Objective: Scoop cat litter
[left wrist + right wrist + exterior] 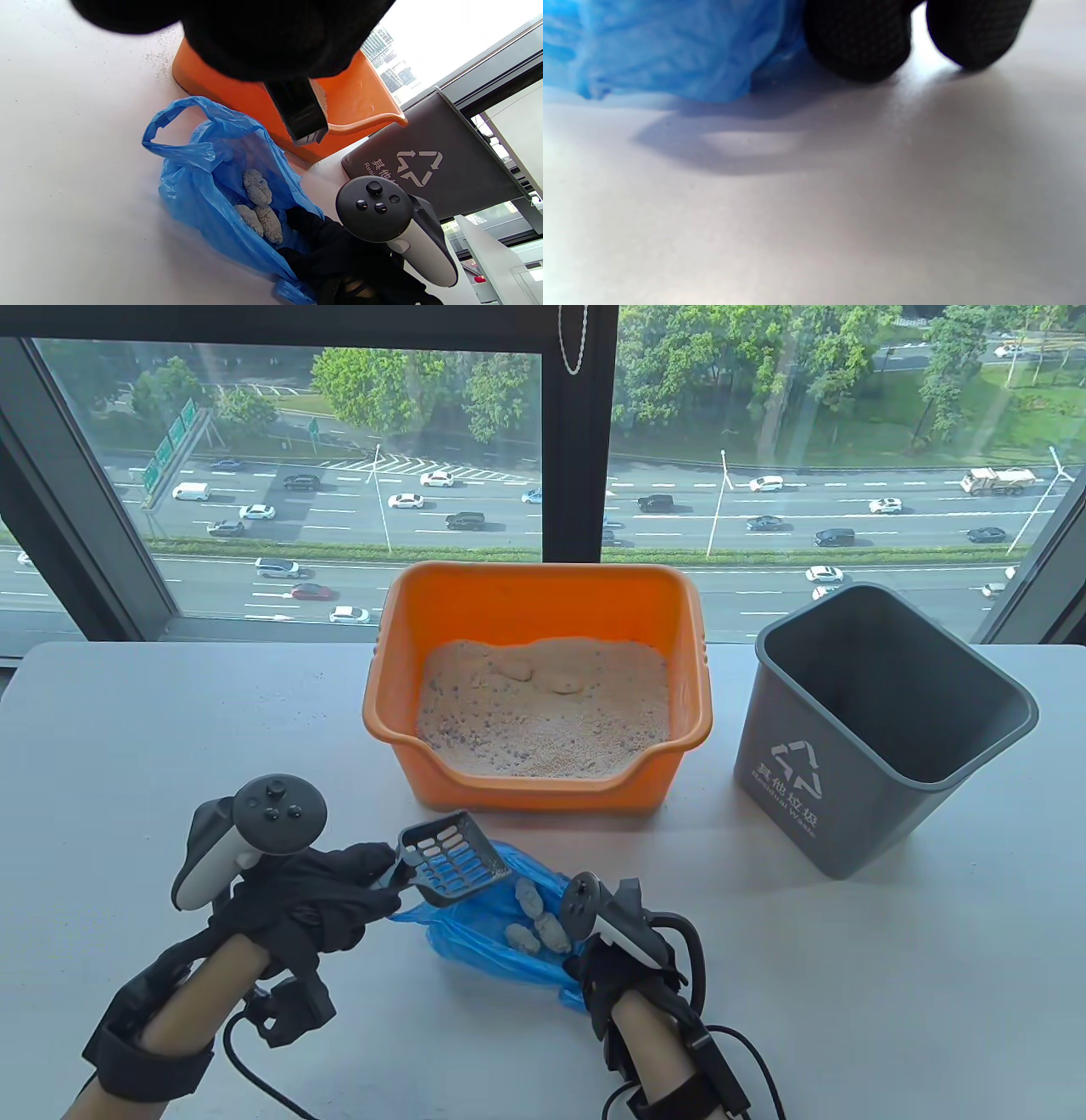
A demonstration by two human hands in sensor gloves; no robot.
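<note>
Three grey clumps (536,923) lie in your blue bag (475,937), with the scoop (450,858) held just above its mouth.

Your left hand (310,899) grips the scoop's handle, fingers curled around it, the slotted blade showing nothing on it. Your right hand (615,976) is at the bag's near edge; whether its fingers (859,40) pinch the plastic, you cannot tell. Behind the bag stands the orange litter tray (543,602), the litter (543,712) inside it, and to its right the grey bin (882,729), all on the white table (848,984).
</note>
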